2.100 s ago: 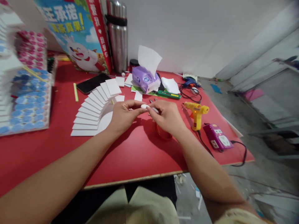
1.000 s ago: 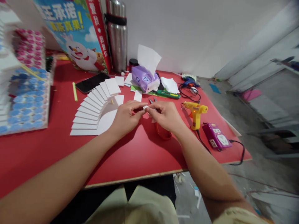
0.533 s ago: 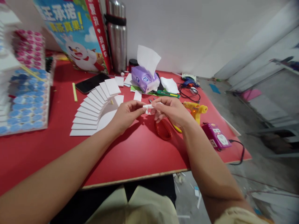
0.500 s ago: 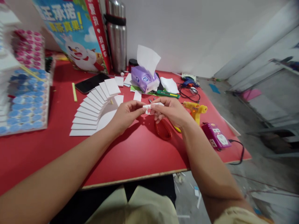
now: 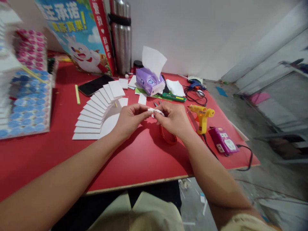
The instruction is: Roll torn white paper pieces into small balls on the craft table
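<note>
Over the red table (image 5: 139, 163), my left hand (image 5: 128, 120) and my right hand (image 5: 174, 119) meet with fingertips pinched on a small crumpled white piece (image 5: 152, 110), perhaps tissue. Fingers cover much of it. Beneath my right hand lie scissors with a red handle (image 5: 169, 138), partly hidden, their tips showing beyond the knuckles. Left of my left hand, white rectangular strips (image 5: 89, 117) overlap in a stepped fan around a curved white sheet (image 5: 109, 123).
A yellow glue gun (image 5: 202, 117) and purple power box (image 5: 223, 141) stand right, with cords. Behind are a purple tissue pack (image 5: 149, 81), green cutter (image 5: 173, 97), steel flask (image 5: 122, 48) and phone (image 5: 95, 85). Trays of blue pieces (image 5: 31, 109) fill the left.
My right hand has turned and drawn its fingers in closer around the white piece, so less of it shows. The glue gun is now in fuller view. My left hand has barely moved.
</note>
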Tool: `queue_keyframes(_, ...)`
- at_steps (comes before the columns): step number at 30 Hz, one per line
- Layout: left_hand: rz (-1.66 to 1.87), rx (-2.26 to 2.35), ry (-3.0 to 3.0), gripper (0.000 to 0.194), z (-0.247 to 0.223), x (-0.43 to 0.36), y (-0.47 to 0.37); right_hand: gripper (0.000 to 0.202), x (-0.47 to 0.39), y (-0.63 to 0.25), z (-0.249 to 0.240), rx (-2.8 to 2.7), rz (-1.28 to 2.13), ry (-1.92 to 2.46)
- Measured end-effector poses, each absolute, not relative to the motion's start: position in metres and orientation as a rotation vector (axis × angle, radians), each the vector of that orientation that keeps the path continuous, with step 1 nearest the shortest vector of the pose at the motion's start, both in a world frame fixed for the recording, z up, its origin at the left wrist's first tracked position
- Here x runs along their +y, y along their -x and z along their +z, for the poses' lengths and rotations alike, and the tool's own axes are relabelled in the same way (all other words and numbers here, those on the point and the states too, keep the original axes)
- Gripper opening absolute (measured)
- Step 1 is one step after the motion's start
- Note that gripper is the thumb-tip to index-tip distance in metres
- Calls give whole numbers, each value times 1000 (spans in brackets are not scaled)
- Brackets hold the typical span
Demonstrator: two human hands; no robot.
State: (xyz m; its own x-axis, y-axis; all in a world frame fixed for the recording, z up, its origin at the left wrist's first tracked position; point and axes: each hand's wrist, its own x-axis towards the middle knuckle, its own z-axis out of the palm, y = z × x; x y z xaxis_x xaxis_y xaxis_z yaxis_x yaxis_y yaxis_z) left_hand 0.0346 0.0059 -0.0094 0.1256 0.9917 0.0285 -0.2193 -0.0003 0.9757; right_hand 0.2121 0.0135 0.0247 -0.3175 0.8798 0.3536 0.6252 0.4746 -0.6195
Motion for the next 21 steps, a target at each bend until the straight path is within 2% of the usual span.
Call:
queue_keyframes(12,1245,986,-1128,30,-10,9,-34,18,18,-222,26,-2132,821,1085)
queue_keyframes(21,1282,994,-1171,33,-16,6,-36,16,16,-216,24,-2064,786,1083)
